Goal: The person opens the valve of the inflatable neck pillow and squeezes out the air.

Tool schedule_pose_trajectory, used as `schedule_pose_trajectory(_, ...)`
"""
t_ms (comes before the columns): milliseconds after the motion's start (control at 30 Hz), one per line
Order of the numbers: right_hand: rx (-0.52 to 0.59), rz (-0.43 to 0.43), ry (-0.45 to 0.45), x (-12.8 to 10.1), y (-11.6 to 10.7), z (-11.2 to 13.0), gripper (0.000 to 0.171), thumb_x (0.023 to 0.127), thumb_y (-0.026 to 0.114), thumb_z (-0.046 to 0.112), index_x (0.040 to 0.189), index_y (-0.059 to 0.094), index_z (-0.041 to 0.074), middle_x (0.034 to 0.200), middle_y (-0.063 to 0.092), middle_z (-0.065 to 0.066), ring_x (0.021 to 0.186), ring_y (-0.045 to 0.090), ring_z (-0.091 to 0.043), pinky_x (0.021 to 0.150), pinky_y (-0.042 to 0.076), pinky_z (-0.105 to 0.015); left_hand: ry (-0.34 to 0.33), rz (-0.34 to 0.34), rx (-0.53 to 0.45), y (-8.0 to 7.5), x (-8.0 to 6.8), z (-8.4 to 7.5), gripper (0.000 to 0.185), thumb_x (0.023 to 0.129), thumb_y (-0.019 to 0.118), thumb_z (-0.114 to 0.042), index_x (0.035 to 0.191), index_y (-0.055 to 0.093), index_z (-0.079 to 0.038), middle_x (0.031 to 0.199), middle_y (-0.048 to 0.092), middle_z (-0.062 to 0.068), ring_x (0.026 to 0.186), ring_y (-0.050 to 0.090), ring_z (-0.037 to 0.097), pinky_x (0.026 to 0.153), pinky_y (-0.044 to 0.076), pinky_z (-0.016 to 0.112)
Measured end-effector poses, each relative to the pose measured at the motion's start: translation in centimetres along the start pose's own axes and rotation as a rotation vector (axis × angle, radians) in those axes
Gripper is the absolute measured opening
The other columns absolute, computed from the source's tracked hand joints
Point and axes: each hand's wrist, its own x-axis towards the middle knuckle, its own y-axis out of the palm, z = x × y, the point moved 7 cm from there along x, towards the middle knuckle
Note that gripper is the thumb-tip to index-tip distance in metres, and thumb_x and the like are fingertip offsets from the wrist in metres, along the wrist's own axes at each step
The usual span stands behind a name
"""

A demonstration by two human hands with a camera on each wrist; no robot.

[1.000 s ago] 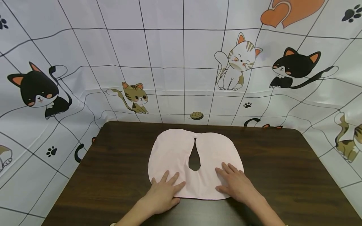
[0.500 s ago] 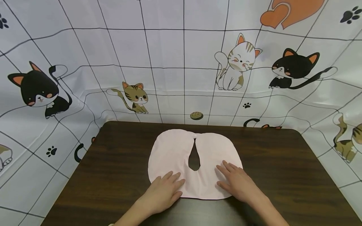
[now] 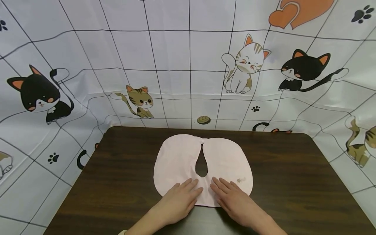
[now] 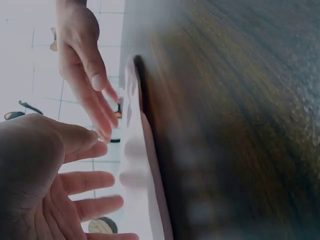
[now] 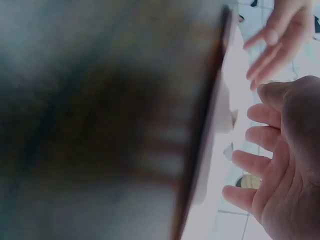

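While both forearms reach in from the six o'clock edge of the dark wooden table (image 3: 293,169), the left hand (image 3: 179,200) and right hand (image 3: 235,200) lie palm-down side by side, angled toward each other at twelve o'clock. Fingers are straight and slightly spread on each hand, gripping nothing; their tips rest on the near edge of the pale pink cloth (image 3: 176,160), just below its teardrop slit (image 3: 201,164). That cloth lies flat at the table's centre. Both wrist views show the palms open with fingers extended above the cloth's edge.
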Motion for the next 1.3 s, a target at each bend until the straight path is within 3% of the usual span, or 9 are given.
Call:
schedule_pose_trajectory(333, 0.041, 0.135, 0.044, -0.1, 2.1, 1.2, 0.054, 0.107, 0.053, 0.036, 0.152, 0.05, 0.006, 0.161, 0.04, -0.011, 0.148, 0.038, -0.025, 0.11, 0.038, -0.06, 0.013, 0.16, 0.033, 2.3, 0.5, -0.3, 0.042, 0.102, 0.059, -0.021, 0.144, 0.061, -0.015, 0.156, 0.047, 0.005, 0.146, 0.041, 0.021, 0.103, 0.047, 0.056)
schedule_pose_trajectory(600, -0.063, 0.188, 0.037, -0.1, 3.0, 1.3, 0.065, 0.105, 0.051, 0.049, 0.153, 0.048, 0.006, 0.161, 0.04, -0.011, 0.148, 0.037, -0.026, 0.108, 0.039, -0.059, 0.02, 0.253, 0.04, 3.0, 0.6, -0.1, 0.051, 0.098, 0.062, -0.017, 0.148, 0.057, -0.02, 0.16, 0.042, 0.002, 0.147, 0.039, 0.017, 0.107, 0.044, 0.053)
schedule_pose_trajectory(867, -0.166, 0.201, 0.022, 0.0, 3.8, 2.3, 0.087, 0.101, 0.037, 0.07, 0.154, 0.044, 0.002, 0.161, 0.037, -0.017, 0.15, 0.034, -0.029, 0.107, 0.04, -0.061, 0.006, 0.249, 0.052, 2.4, 0.7, -0.6, 0.047, 0.099, 0.062, -0.02, 0.146, 0.06, -0.017, 0.157, 0.047, 0.005, 0.143, 0.044, 0.022, 0.103, 0.047, 0.052)
schedule_pose_trajectory(1000, -0.167, 0.201, 0.026, 0.0, 3.3, 2.5, 0.091, 0.098, 0.038, 0.074, 0.153, 0.045, 0.001, 0.16, 0.039, -0.018, 0.148, 0.036, -0.03, 0.106, 0.041, -0.06, 0.012, 0.252, 0.046, 2.5, 0.9, -0.6, 0.047, 0.098, 0.063, -0.02, 0.145, 0.06, -0.019, 0.156, 0.047, 0.004, 0.143, 0.044, 0.022, 0.103, 0.048, 0.052)
schedule_pose_trajectory(1167, -0.031, 0.255, 0.056, 0.5, 2.0, 2.4, 0.086, 0.098, 0.044, 0.071, 0.151, 0.049, 0.003, 0.158, 0.042, -0.018, 0.146, 0.039, -0.033, 0.104, 0.042, -0.062, 0.088, 0.252, 0.017, 2.6, 1.2, 0.2, 0.048, 0.094, 0.065, -0.013, 0.141, 0.063, -0.022, 0.151, 0.053, 0.0, 0.14, 0.047, 0.02, 0.102, 0.049, 0.047)
schedule_pose_trajectory(1300, 0.119, 0.29, 0.073, 1.7, 0.6, 1.4, 0.072, 0.102, 0.047, 0.064, 0.146, 0.057, 0.008, 0.152, 0.051, -0.014, 0.14, 0.047, -0.031, 0.106, 0.043, -0.057, 0.118, 0.197, -0.131, 1.4, 1.9, 1.8, 0.036, 0.1, 0.059, -0.01, 0.134, 0.068, -0.017, 0.137, 0.064, -0.003, 0.128, 0.058, 0.015, 0.102, 0.049, 0.037)
